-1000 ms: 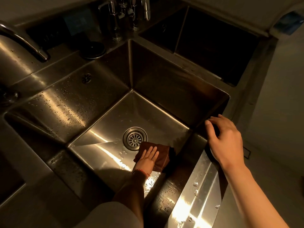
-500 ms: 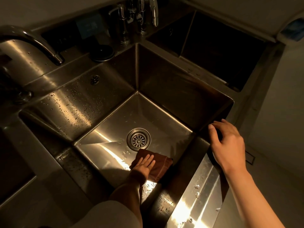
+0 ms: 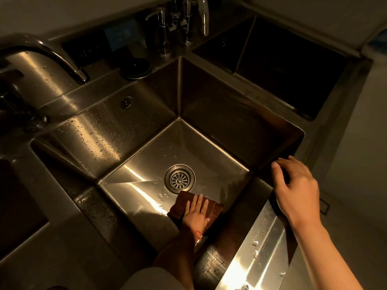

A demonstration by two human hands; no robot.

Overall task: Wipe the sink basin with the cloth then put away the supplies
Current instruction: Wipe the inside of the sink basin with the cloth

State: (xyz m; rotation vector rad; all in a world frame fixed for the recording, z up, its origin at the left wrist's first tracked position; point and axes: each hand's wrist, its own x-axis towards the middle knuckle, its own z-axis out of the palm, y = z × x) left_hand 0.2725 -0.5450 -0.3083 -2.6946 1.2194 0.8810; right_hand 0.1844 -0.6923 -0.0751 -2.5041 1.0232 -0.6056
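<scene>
A folded brown cloth (image 3: pixel 215 208) lies on the floor of the steel sink basin (image 3: pixel 146 185), just below the round drain (image 3: pixel 179 179). My left hand (image 3: pixel 196 214) presses flat on the cloth with straight fingers. My right hand (image 3: pixel 297 189) rests on the basin's right rim, fingers loosely bent over the edge, holding nothing. Water drops cover the left basin wall.
A curved faucet (image 3: pixel 52 57) arches over the ledge at upper left. Several chrome taps and dispensers (image 3: pixel 180 24) stand at the back corner, with a dark round cap (image 3: pixel 136 69) in front. A second dark basin (image 3: pixel 282 65) lies at upper right.
My left hand has slid the cloth a little to the left along the basin floor, staying below the drain. My right hand stays on the rim.
</scene>
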